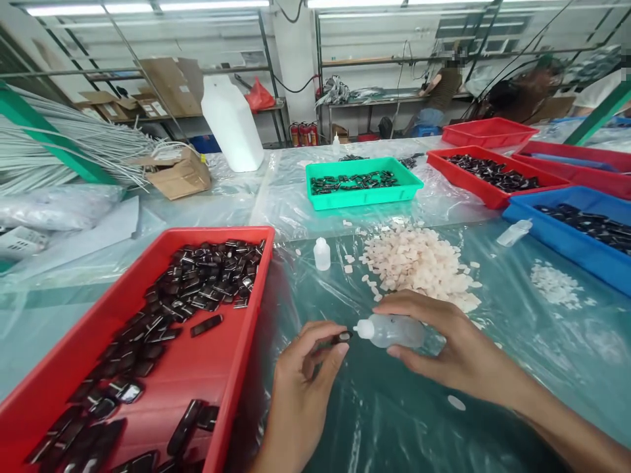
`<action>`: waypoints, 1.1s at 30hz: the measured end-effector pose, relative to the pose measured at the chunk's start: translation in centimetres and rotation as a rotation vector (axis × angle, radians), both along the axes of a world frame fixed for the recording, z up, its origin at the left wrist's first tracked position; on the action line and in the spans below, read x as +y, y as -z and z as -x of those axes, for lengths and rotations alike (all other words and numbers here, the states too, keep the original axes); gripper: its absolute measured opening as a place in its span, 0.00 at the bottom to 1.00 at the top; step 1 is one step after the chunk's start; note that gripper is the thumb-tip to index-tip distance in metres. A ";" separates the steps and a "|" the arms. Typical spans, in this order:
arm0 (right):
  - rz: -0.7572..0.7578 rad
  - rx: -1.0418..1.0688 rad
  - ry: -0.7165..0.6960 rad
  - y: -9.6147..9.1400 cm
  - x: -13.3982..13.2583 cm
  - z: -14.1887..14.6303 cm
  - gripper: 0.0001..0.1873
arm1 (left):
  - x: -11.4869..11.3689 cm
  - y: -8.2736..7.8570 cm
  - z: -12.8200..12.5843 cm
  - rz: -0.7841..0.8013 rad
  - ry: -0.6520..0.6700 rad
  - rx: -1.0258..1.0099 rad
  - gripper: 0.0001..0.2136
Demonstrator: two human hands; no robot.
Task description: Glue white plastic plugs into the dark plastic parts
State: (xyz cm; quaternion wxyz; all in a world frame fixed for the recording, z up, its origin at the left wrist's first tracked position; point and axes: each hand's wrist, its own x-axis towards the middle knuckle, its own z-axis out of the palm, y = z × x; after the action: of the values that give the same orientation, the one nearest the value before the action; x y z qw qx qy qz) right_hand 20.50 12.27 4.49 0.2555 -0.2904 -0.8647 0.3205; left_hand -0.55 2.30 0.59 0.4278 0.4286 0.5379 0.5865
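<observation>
My left hand (308,381) pinches a small glossy black part (342,336) between thumb and fingertips, its end turned to the right. Close by, my right hand (444,341) grips a translucent squeeze bottle (397,330) lying sideways, with its white nozzle pointing left at the end of the black part. Whether the tip touches the part I cannot tell. Left of my hands stands a red tray (217,374) with many similar black parts (211,272). Just beyond my right hand lies a heap of small pale flat pieces (419,263).
A small white-capped bottle (322,255) stands beyond my hands. Farther back are a green tray (365,196), a red tray (497,190) and a blue tray (566,243) with black parts. A large white jug (234,128) stands at the back left. Co-workers (444,92) are in the background.
</observation>
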 end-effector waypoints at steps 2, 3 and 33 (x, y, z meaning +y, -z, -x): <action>-0.042 -0.019 -0.036 0.0 -0.2 0.0 0.21 | -0.1 0.0 0.0 -0.039 -0.005 0.038 0.06; -0.052 -0.034 -0.047 -0.1 -0.3 -0.1 0.22 | -0.1 0.0 0.0 -0.054 -0.003 0.052 0.06; -0.388 -0.067 0.084 -0.8 -3.2 -1.9 0.16 | -1.0 0.3 -0.4 -0.191 0.080 0.389 0.14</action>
State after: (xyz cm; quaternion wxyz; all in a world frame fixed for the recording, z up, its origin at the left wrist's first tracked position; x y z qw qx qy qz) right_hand 22.37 9.07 5.28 0.2908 -0.2820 -0.9054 0.1269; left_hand -0.18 1.32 0.33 0.2964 0.5930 0.5350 0.5236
